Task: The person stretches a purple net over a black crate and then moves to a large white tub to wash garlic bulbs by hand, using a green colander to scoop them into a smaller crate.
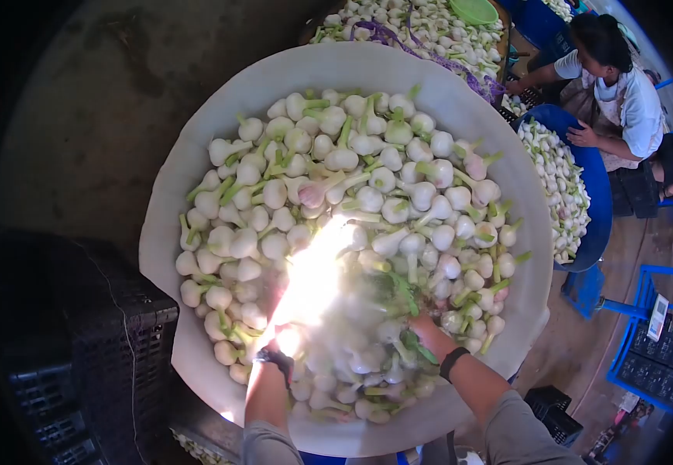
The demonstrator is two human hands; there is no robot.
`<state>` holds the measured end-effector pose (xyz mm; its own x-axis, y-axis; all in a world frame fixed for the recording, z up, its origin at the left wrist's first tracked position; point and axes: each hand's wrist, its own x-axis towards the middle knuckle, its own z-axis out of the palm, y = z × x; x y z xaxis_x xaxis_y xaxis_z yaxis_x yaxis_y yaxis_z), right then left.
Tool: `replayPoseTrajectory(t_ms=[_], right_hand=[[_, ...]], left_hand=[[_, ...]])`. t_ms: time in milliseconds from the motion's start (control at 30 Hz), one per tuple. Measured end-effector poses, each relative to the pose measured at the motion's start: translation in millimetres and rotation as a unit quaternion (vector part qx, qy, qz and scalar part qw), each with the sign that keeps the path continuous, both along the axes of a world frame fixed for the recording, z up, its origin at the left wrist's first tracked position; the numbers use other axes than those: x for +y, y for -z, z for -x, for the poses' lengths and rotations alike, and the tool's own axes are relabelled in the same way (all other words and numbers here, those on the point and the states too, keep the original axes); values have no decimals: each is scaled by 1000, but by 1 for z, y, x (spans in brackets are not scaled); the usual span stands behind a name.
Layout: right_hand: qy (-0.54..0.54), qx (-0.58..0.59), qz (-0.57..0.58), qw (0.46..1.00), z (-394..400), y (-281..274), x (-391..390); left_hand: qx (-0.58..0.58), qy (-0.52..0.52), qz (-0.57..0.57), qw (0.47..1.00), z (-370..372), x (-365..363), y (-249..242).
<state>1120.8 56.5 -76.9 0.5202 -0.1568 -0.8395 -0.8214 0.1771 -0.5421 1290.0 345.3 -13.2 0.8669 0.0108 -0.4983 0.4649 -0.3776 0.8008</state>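
A large pale tub (168, 182) full of white garlic bulbs (342, 160) with green stems is in front of me. Cloudy water (352, 325) covers the bulbs at the near middle. Both my hands reach down among them. Bright glare washes over my left hand (286, 339), at the near left, and hides its fingers. My right hand (427, 332) dips in on the other side, against garlic and green leaves (408, 298). Its fingers are lost under the water and leaves, so I cannot make out what either hand holds.
Black crates (123, 349) stand close on the left. At the right, a co-worker (623, 116) sits by a blue tub (596, 209) of garlic. More garlic lies beyond, with a purple net (429, 54) and a green basin (474, 11). A blue frame (638, 310) holds a scale (658, 318).
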Motion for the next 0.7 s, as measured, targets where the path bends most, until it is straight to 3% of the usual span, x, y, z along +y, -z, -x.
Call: replayPoseTrajectory(t_ms=[100, 167, 200, 267, 333, 433, 500, 533, 600, 633, 667, 700], right_hand=[[-12, 16, -101, 995, 13, 3, -10], [6, -28, -34, 999, 11, -4, -5], [22, -51, 51, 997, 13, -8, 0], [47, -81, 153, 984, 18, -20, 5], [58, -94, 183, 977, 25, -32, 9], [22, -148, 188, 971, 18, -60, 11], [-21, -187, 195, 962, 6, -86, 10], [-23, -224, 244, 943, 2, -89, 11], [-10, -230, 324, 918, 23, -61, 17], [0, -211, 351, 912, 36, -30, 18], [25, -228, 347, 909, 34, -51, 18], [31, -208, 319, 924, 36, -50, 19]], left_hand=[[1, 34, 74, 997, 22, -19, -38], [-24, 62, 77, 995, 22, -29, -57], [-52, 73, 59, 994, 18, -36, -64], [-140, 93, -23, 985, -2, -52, -73], [-220, 127, -184, 949, -24, -71, -62], [-222, 220, -368, 876, -25, -77, 15], [-342, 350, -374, 788, -27, -42, 120], [-462, 435, -308, 708, -29, -23, 162], [-395, 346, -322, 788, -3, -56, 68], [-277, 256, -178, 909, -3, -84, -15], [-233, 172, -43, 956, 6, -106, -60], [-309, 265, -86, 910, 13, -118, -93]])
